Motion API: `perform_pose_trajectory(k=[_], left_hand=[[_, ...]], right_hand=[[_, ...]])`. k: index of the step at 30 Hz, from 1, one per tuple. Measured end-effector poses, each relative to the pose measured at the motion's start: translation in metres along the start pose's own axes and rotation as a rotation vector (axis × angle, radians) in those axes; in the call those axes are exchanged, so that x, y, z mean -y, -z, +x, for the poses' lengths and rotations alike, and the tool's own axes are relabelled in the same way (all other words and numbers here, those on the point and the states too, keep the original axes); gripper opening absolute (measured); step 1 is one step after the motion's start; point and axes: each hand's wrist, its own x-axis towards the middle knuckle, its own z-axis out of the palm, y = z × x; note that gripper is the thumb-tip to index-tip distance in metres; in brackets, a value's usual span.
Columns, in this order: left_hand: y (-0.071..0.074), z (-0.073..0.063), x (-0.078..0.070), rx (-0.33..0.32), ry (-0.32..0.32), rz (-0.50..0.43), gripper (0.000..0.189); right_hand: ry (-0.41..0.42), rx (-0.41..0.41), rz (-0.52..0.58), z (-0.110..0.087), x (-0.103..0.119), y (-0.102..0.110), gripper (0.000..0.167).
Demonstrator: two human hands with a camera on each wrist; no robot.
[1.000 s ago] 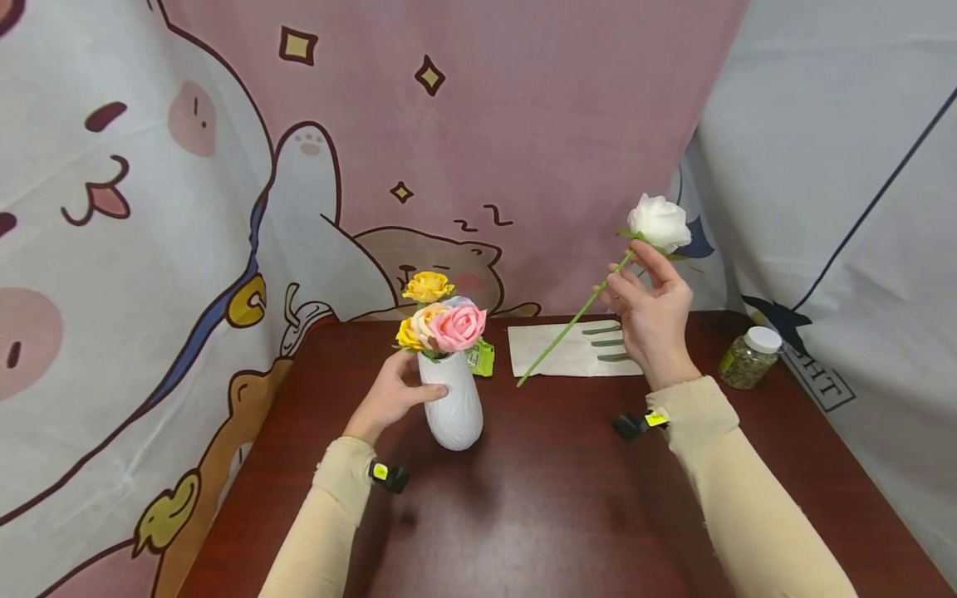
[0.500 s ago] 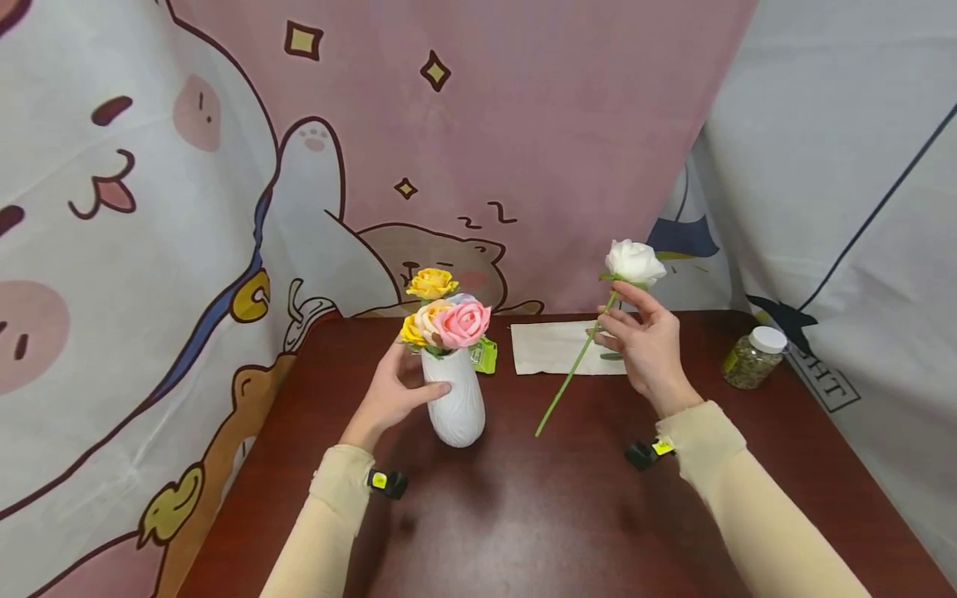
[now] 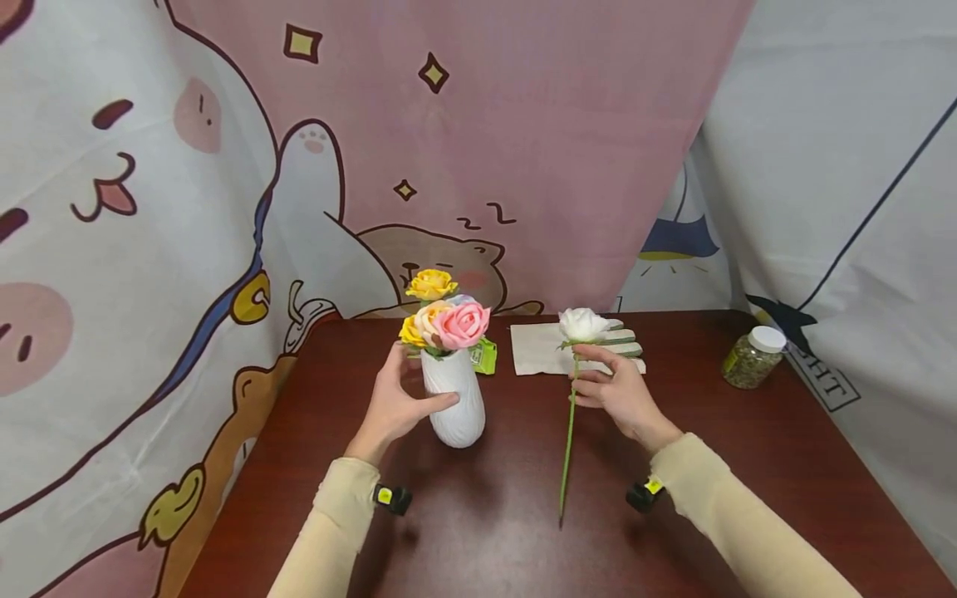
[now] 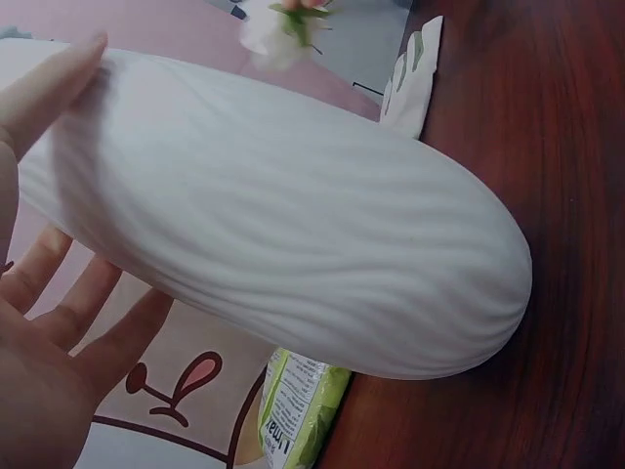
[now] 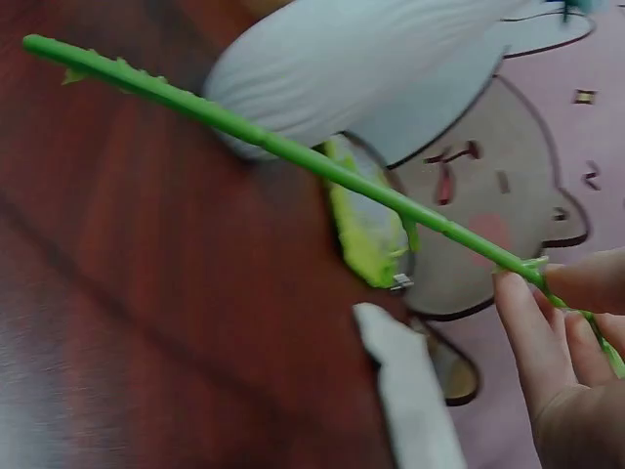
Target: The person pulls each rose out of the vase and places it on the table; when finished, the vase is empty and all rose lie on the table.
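A white ribbed vase (image 3: 456, 415) stands on the table, with a pink rose (image 3: 462, 324), a yellow rose (image 3: 431, 284) and other artificial blooms at its mouth. My left hand (image 3: 395, 412) holds it from the left side; the left wrist view shows the thumb (image 4: 59, 88) on one face and the fingers on the other. To the right, my right hand (image 3: 624, 400) pinches a white rose (image 3: 584, 325) just below its bloom. Its long green stem (image 5: 293, 151) hangs nearly straight down in the head view, apart from the vase.
Behind the white rose lies a pale work glove (image 3: 534, 349) with greenish fingers. A green packet (image 3: 486, 357) sits behind the vase. Toward the right edge of the dark red table (image 3: 493, 531) is a jar (image 3: 753, 359) with a white lid. Printed cloth hangs around the table.
My right hand has moved left and down with the white rose, and the stem has swung from slanted to nearly vertical. My left hand and the vase have stayed in place.
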Motion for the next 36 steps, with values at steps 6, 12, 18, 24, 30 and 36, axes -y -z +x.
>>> perform_pose_trajectory(k=[6, 12, 18, 24, 30, 36], left_hand=[[-0.001, 0.000, -0.001, -0.014, 0.007, 0.012, 0.093], [-0.002, 0.001, -0.001, 0.000, 0.014, 0.017, 0.096], [-0.001, 0.001, 0.000, 0.010, 0.027, 0.016, 0.100], [-0.002, 0.001, 0.001, 0.020, 0.029, 0.002, 0.098], [-0.002, 0.001, 0.002, 0.029, 0.036, -0.004, 0.098], [-0.002, 0.001, 0.002, 0.028, 0.032, -0.001, 0.098]], right_hand=[[-0.078, 0.072, -0.109, -0.003, -0.031, -0.010, 0.066], [-0.118, 0.131, -0.163, -0.004, -0.051, -0.021, 0.064], [-0.124, 0.174, -0.184, -0.004, -0.058, -0.031, 0.063], [-0.147, 0.214, -0.235, -0.003, -0.058, -0.036, 0.063], [-0.179, 0.221, -0.263, -0.001, -0.056, -0.033, 0.065], [-0.175, 0.209, -0.287, 0.001, -0.054, -0.024, 0.063]])
